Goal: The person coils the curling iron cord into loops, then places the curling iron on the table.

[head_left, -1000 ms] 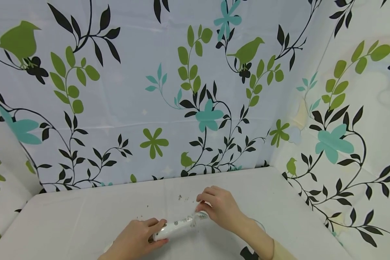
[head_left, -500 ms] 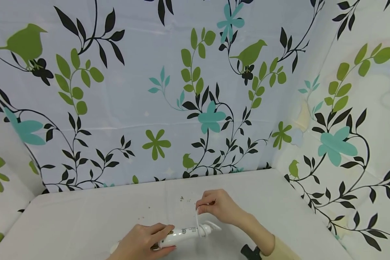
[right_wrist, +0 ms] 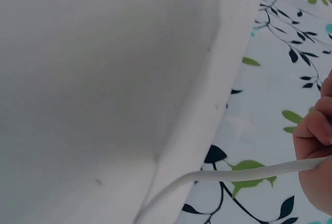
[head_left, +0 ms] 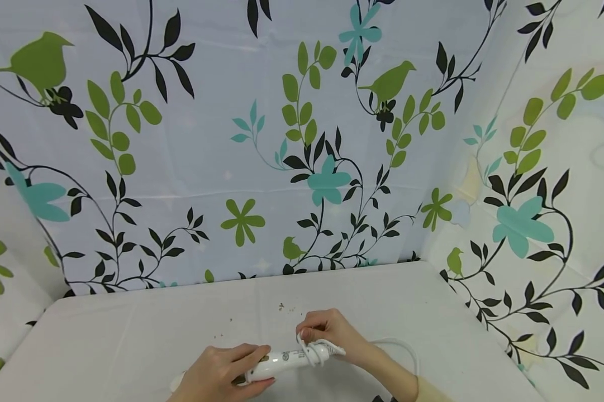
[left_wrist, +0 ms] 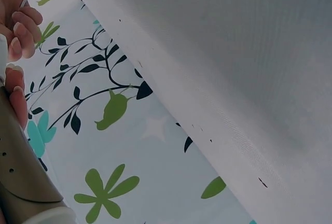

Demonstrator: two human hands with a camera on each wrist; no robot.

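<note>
A white hair iron (head_left: 280, 364) with printed markings on its handle lies across the front middle of the head view. My left hand (head_left: 220, 369) grips its body, thumb and fingers on either side. In the left wrist view its brown section (left_wrist: 26, 162) ends in a white part. White power cord (head_left: 309, 355) loops round the handle's right end. With fingertips and thumb, my right hand (head_left: 334, 334) pinches this cord just above the handle. The right wrist view shows another stretch of cord (right_wrist: 233, 175) running to the right hand.
A white-covered table (head_left: 146, 335) lies beneath, with small dark specks (head_left: 281, 306) beyond the hands. Patterned fabric (head_left: 196, 139) with leaves and birds stands behind and on both sides. A black object (head_left: 377, 398) peeks in at the bottom edge.
My right hand has lowered towards the handle, bringing the pinched cord down with it from a raised, taut strand. More cord now shows behind the right wrist. The left hand keeps its grip.
</note>
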